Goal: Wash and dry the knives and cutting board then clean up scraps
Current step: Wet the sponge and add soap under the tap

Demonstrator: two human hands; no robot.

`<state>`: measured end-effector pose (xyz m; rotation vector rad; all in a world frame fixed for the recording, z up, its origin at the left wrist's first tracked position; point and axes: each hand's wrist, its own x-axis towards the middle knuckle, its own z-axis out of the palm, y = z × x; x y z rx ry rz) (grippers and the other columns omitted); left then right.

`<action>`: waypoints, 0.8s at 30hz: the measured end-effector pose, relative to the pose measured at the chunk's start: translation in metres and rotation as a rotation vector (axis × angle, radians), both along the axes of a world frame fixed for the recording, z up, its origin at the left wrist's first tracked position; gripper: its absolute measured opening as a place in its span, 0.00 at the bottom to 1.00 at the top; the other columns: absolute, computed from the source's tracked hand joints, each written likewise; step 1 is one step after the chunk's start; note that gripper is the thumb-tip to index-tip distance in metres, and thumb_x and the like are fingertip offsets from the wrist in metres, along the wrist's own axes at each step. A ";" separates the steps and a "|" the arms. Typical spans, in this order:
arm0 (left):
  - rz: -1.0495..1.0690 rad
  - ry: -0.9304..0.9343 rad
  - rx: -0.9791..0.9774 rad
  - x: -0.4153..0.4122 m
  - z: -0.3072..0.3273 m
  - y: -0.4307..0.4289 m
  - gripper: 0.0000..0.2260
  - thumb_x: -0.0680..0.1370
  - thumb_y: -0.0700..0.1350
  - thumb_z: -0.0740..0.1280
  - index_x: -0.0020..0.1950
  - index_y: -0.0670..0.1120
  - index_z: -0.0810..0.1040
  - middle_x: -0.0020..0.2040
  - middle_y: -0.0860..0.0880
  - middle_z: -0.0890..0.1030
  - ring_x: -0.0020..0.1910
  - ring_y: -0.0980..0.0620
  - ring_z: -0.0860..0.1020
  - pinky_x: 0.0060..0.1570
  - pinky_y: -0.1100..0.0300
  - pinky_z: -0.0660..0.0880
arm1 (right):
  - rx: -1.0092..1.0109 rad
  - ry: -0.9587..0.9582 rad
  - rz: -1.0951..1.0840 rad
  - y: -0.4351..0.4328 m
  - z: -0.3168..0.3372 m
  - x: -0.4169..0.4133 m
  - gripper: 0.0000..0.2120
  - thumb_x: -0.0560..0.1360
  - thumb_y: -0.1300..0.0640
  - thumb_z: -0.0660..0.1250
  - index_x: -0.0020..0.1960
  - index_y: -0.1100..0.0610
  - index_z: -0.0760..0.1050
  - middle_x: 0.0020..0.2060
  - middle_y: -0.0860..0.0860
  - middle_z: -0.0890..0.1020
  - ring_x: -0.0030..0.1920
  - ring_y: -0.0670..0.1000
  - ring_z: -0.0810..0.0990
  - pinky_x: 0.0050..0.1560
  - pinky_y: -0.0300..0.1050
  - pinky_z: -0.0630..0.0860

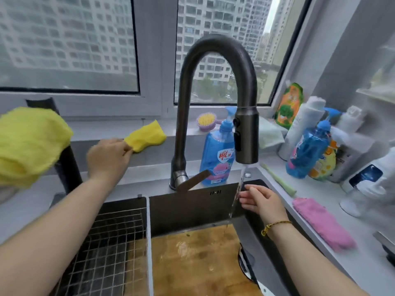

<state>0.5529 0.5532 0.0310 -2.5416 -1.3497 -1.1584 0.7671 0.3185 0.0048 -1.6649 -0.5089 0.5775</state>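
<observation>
- Two hands are out over the sink (pixel 192 208) in the head view, one reaching far back and one near the spout.
- My left hand (pixel 109 159) is stretched to the ledge (pixel 96 133) under the window, and its fingers (pixel 128 148) pinch the near end of a yellow cloth (pixel 146 135) that lies on that ledge.
- My right hand (pixel 263 201) is held beside the running water (pixel 237 195); its fingers (pixel 248 197) are straight and loosely spread, tips in the stream, gripping nothing. A bracelet (pixel 275 226) sits on that wrist.
- The cutting board (pixel 192 259) lies flat in the sink below the dark faucet (pixel 218 92), wet on top, with the stream landing at its far edge.
- A wire rack (pixel 106 242) fills the left part of the sink, just beside the board.
- Behind the faucet stands a blue soap bottle (pixel 215 150), and a small brush (pixel 206 121) rests on the sill.
- To the right, a pink cloth (pixel 320 223) lies on the desk (pixel 316 189), near the sink's edge.
- At far left a second, larger yellow rag (pixel 27 144) hangs over something dark.
- I cannot make out any knife for certain.
</observation>
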 end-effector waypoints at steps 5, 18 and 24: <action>-0.181 0.007 0.100 -0.014 -0.002 -0.078 0.02 0.65 0.39 0.74 0.34 0.41 0.83 0.37 0.43 0.83 0.26 0.41 0.79 0.24 0.54 0.74 | 0.051 0.084 0.062 -0.016 0.010 -0.012 0.10 0.79 0.60 0.57 0.41 0.56 0.75 0.34 0.53 0.79 0.29 0.46 0.76 0.27 0.33 0.76; -0.386 -0.370 -0.817 0.057 -0.058 -0.209 0.12 0.76 0.44 0.66 0.59 0.50 0.77 0.53 0.58 0.73 0.52 0.56 0.76 0.44 0.71 0.72 | -0.160 0.177 0.348 -0.043 -0.015 -0.010 0.30 0.72 0.55 0.69 0.70 0.48 0.62 0.66 0.55 0.66 0.63 0.57 0.70 0.63 0.58 0.72; -0.345 -0.668 -1.464 0.094 -0.059 -0.199 0.31 0.72 0.47 0.71 0.71 0.54 0.61 0.63 0.49 0.67 0.58 0.46 0.74 0.45 0.58 0.78 | -0.174 -0.040 0.438 -0.028 -0.019 -0.008 0.28 0.74 0.55 0.67 0.70 0.50 0.61 0.65 0.51 0.66 0.65 0.54 0.67 0.65 0.52 0.70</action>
